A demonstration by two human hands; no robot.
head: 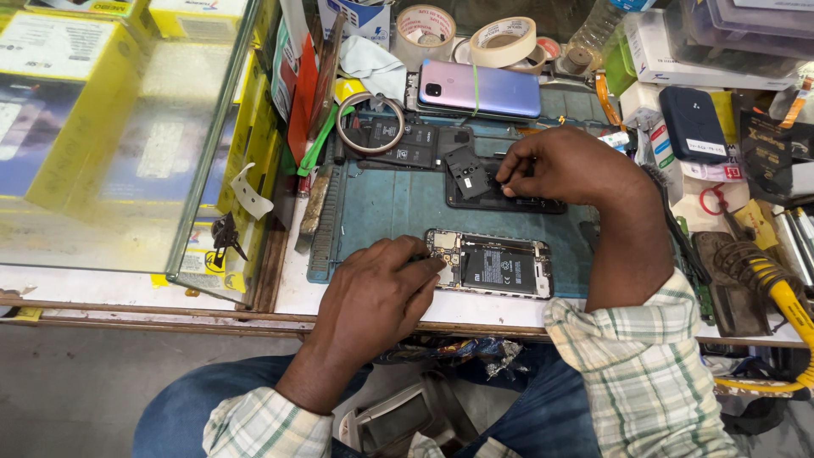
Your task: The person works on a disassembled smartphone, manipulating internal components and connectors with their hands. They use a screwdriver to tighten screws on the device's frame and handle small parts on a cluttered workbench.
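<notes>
**Opened phone on mat — both hands working**

Left hand pinches closed on the top corner of the opened phone, lower centre of frame, lying flat on the blue repair mat. A tool may be in the grip — cannot tell. Right hand, centre, presses fingertips onto the black back cover just above; whether it holds anything is hidden. A small black camera plate rests tilted on that cover. To do this well: keep the phone flat, steady the wrist on the surface, use light force near the board.
</notes>
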